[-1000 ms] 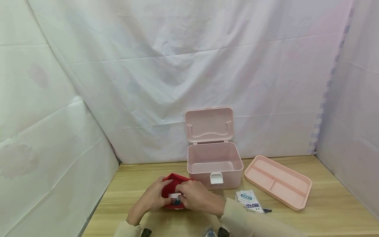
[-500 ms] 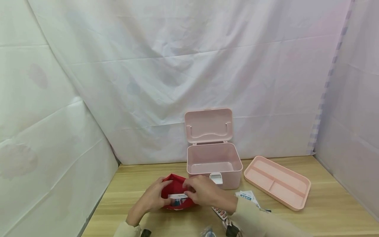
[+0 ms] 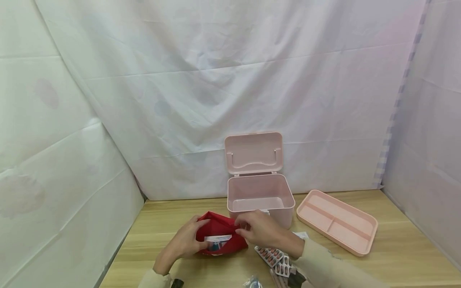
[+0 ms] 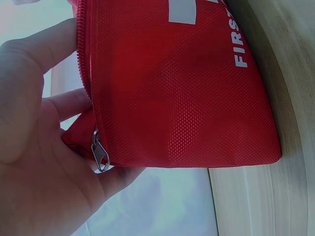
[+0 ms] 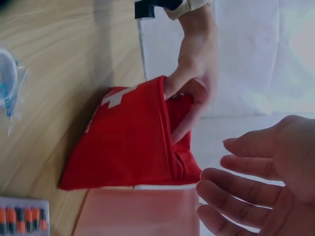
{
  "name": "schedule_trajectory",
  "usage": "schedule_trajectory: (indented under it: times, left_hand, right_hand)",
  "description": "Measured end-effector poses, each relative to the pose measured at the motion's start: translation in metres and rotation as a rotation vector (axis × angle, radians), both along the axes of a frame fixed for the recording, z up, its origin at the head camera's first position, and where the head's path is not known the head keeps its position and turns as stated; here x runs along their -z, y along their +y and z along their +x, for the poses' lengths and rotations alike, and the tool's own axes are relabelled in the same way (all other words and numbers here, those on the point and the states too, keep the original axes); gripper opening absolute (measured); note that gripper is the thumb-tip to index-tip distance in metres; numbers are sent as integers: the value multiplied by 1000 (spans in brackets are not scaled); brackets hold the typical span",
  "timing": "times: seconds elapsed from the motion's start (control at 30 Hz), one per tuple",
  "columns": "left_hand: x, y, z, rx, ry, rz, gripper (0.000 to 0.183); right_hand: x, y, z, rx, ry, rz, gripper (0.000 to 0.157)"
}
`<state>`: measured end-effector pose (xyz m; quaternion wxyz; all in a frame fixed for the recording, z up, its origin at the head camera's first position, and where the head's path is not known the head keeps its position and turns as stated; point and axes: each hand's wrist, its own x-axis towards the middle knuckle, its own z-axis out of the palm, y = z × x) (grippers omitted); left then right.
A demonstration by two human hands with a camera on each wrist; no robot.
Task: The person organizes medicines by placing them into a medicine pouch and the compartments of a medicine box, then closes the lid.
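Note:
A red fabric pouch (image 3: 234, 244) with a zipped mouth and white "FIRST" lettering stands on the table, its mouth spread. My left hand (image 3: 187, 238) grips its left end, thumb on the near rim and fingers at the far side of the opening; the zipper pull (image 4: 100, 151) hangs beside the palm. Inside lies a white and blue packet (image 3: 217, 242). At the pouch's right corner is my right hand (image 3: 261, 230). In the right wrist view its fingers (image 5: 236, 189) are loosely extended, the tips at or just beside the corner, holding nothing.
Behind the pouch stands an open pink box (image 3: 261, 192), its lid up against the curtain. A pink divided tray (image 3: 338, 222) lies to the right. Capsule blister packs (image 3: 270, 256) and a clear-wrapped item (image 3: 253, 282) lie near the front; white packets (image 3: 301, 235) are partly hidden by the right arm.
My right hand has come out of the pouch and moved right to its corner. The mouth is wider, the packet inside shows more, and blister packs have come into sight. The left hand stays put.

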<state>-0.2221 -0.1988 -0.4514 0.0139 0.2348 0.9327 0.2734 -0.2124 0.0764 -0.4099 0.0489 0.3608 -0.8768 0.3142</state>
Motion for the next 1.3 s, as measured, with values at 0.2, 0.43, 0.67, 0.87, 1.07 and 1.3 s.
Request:
schedule_trajectory:
  times: [0.2, 0.43, 0.67, 0.87, 1.07, 1.3]
  left_hand:
    - [0, 1, 0, 5, 22, -4, 66]
    - [-2, 1, 2, -8, 6, 1, 66]
    - [-2, 1, 2, -10, 6, -1, 66]
    - [-1, 2, 1, -7, -14, 3, 66]
    - [-2, 1, 1, -12, -11, 4, 67]
    - [1, 1, 0, -11, -8, 2, 67]
  right_hand:
    - [5, 21, 0, -20, -37, -72, 4]
    - [13, 48, 1, 1, -53, -82, 3]
    - [17, 71, -1, 27, -123, -112, 3]
    - [15, 91, -1, 58, -183, -59, 2]
    - [21, 110, -3, 95, -260, 14, 15]
    - [34, 130, -8, 152, -272, 39, 21]
